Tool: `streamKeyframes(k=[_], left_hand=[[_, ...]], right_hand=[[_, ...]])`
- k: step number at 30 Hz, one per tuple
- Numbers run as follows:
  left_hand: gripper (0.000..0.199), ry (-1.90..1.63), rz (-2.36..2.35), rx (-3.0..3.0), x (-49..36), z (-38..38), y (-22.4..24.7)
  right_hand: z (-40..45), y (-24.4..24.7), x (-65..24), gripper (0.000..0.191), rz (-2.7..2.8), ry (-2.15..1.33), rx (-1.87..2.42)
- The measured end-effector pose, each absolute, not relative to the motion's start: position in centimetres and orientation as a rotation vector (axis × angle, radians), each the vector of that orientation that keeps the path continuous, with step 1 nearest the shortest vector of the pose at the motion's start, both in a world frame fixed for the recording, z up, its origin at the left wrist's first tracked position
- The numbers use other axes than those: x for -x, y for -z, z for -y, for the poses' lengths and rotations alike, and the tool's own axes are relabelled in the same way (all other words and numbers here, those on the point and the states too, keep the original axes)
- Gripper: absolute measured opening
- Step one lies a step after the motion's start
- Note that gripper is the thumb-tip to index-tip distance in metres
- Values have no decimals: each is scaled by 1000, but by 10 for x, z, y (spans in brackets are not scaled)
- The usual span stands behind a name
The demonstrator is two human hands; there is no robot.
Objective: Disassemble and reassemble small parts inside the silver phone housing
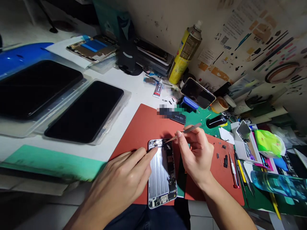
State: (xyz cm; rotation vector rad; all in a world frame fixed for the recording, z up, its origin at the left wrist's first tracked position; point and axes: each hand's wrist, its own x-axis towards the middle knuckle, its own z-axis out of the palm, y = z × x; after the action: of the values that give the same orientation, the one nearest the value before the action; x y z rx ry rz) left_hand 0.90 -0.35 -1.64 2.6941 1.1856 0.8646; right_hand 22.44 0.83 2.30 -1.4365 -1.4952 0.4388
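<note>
An opened phone housing (pixel 158 179) lies on the red mat with its inside facing up. Its bare metal back shows, and small parts run along its right side and both ends. My left hand (pixel 126 174) is closed against the left edge of the housing, its index fingertip pressed near the top end; the thumb is hidden. Between the thumb and fingers of my right hand (pixel 198 153) is a pair of tweezers (pixel 192 127), whose tip reaches the upper part of the housing. I cannot make out whether the tip grips anything.
Beyond the housing lies a black phone battery (pixel 178 118). Small loose parts (pixel 225 161) and a screwdriver (pixel 232 171) sit on the right of the red mat (pixel 134 127). A propped phone (pixel 198 93), a yellow spray can (pixel 185 52) and a bottle (pixel 278 183) stand or lie around it.
</note>
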Motion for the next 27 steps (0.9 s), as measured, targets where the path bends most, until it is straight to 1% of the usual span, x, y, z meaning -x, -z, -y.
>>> streamKeyframes(k=[10,27], left_hand=[[36,-855,-1188,-2706,-11,3,14],[37,-849,-1193,-2694,-10,4,16]], right_hand=[[-8,-25,-222,8,1535,-360,1467],[-8,-24,-220,8,1541,-355,1469]])
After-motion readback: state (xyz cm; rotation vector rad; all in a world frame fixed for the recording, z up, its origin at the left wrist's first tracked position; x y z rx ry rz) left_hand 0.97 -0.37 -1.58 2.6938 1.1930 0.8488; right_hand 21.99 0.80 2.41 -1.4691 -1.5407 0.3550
